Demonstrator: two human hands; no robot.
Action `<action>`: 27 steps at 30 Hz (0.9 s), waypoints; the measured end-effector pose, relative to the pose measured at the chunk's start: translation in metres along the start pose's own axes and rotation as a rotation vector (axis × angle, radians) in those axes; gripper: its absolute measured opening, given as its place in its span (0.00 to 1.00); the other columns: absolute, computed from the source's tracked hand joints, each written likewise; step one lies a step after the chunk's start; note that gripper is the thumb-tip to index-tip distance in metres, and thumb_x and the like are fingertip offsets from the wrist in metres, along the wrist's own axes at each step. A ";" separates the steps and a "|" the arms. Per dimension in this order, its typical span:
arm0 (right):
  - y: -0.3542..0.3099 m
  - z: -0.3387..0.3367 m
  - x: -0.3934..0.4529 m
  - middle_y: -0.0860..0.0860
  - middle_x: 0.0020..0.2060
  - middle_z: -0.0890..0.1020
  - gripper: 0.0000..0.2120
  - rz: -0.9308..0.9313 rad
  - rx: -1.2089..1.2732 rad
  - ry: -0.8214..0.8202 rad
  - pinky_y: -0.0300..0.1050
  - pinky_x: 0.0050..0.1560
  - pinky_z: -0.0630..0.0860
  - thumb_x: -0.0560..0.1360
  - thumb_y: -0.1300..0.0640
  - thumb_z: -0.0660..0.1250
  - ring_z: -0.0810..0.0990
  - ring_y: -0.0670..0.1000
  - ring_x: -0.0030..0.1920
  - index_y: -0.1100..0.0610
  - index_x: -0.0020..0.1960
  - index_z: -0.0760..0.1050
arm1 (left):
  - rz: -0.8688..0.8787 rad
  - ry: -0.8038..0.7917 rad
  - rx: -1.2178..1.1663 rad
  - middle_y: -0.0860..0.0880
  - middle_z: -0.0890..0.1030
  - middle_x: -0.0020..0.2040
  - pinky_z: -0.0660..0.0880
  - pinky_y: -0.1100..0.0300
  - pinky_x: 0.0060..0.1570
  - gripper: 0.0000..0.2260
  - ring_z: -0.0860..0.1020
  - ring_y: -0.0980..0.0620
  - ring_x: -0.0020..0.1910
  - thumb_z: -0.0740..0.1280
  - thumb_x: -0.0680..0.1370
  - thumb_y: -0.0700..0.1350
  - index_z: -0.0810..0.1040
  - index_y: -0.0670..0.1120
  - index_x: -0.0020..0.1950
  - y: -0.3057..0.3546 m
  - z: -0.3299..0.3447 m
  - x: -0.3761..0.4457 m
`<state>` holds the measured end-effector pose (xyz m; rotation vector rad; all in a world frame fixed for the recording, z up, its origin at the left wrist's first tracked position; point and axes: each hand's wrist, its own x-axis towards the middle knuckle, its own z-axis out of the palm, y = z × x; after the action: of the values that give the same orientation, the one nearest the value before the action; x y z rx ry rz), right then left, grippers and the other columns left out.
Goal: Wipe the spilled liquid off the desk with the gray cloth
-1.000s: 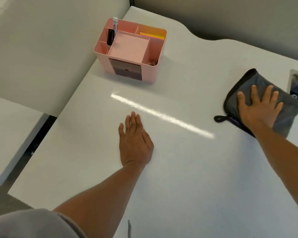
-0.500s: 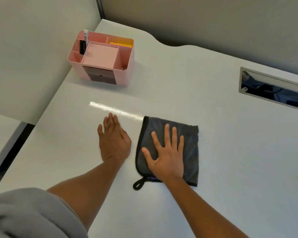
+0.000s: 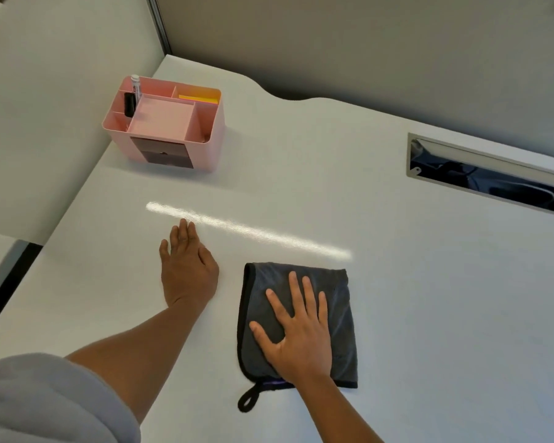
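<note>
The cloth (image 3: 333,302) lies folded flat on the desk (image 3: 429,298), near its front middle, with its black loop trailing toward the person. No puddle or wet patch can be made out anywhere on the white top; the one bright streak (image 3: 247,230) just beyond the cloth reads as a light reflection, though a thin wet film there cannot be ruled out. So wiping looks under way, and how much liquid is left cannot be told from this view.

The right hand (image 3: 296,338) presses flat on the cloth, fingers straight and spread, palm over its near half. The left hand (image 3: 186,266) rests flat on the bare desk just beside the cloth, fingers straight and together, holding nothing, fingertips reaching the streak.

A pink organizer (image 3: 170,129) stands well apart at the far left corner
</note>
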<state>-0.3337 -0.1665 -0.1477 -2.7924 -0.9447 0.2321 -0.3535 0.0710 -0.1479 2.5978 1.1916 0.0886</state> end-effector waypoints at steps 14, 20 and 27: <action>0.055 -0.036 0.104 0.49 0.81 0.35 0.37 0.183 -0.027 -0.125 0.59 0.77 0.30 0.75 0.24 0.34 0.30 0.53 0.79 0.37 0.80 0.45 | -0.010 0.013 -0.038 0.44 0.57 0.78 0.45 0.52 0.76 0.27 0.54 0.48 0.78 0.43 0.79 0.47 0.57 0.39 0.77 0.004 -0.002 -0.001; 0.061 -0.051 0.133 0.49 0.79 0.30 0.39 0.179 -0.001 -0.286 0.62 0.76 0.30 0.73 0.23 0.38 0.28 0.54 0.78 0.38 0.81 0.42 | -0.091 0.095 -0.189 0.46 0.69 0.74 0.56 0.52 0.73 0.19 0.65 0.47 0.74 0.57 0.81 0.42 0.71 0.41 0.72 0.010 -0.014 0.007; 0.009 -0.076 0.171 0.52 0.68 0.76 0.25 0.360 0.253 0.148 0.56 0.72 0.66 0.79 0.38 0.60 0.73 0.55 0.68 0.56 0.61 0.81 | -0.327 0.342 -0.494 0.47 0.82 0.55 0.72 0.50 0.58 0.13 0.81 0.45 0.48 0.60 0.81 0.47 0.80 0.48 0.61 0.032 -0.058 0.061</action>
<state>-0.1783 -0.0776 -0.0905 -2.6762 -0.3475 0.1759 -0.3001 0.1101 -0.0876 1.9831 1.4675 0.6879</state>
